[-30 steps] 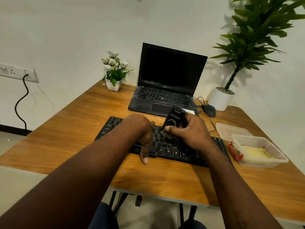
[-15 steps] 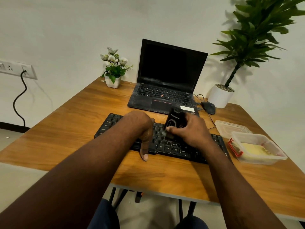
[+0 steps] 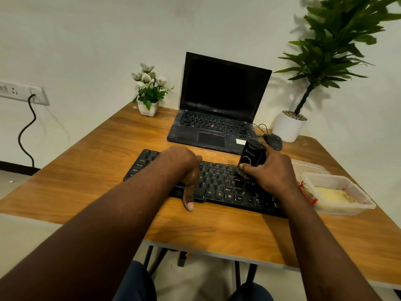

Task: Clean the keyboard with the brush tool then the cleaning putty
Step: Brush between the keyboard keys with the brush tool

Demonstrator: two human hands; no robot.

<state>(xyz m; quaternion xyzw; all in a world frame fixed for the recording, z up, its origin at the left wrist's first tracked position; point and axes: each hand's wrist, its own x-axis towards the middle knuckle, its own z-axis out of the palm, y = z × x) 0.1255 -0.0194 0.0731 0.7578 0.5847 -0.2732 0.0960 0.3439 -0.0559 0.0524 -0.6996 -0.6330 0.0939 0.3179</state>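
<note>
A black keyboard (image 3: 219, 183) lies across the middle of the wooden table (image 3: 91, 161). My left hand (image 3: 184, 168) grips the keyboard's left half, thumb over its front edge. My right hand (image 3: 271, 172) holds a black brush tool (image 3: 250, 157) upright, with its bristles down on the keys in the keyboard's right half. Pale yellow cleaning putty (image 3: 332, 195) sits in an open clear plastic box (image 3: 347, 210) just right of the keyboard.
A dusty open laptop (image 3: 219, 109) stands behind the keyboard, with a black mouse (image 3: 273, 141) to its right. The box's loose lid (image 3: 312, 167) lies behind the box. A small flower pot (image 3: 148, 94) and a tall potted plant (image 3: 290, 124) stand at the back corners.
My right hand has moved the brush tool to the right along the keys, from the keyboard's middle toward its right side. My left hand has stayed on the keyboard.
</note>
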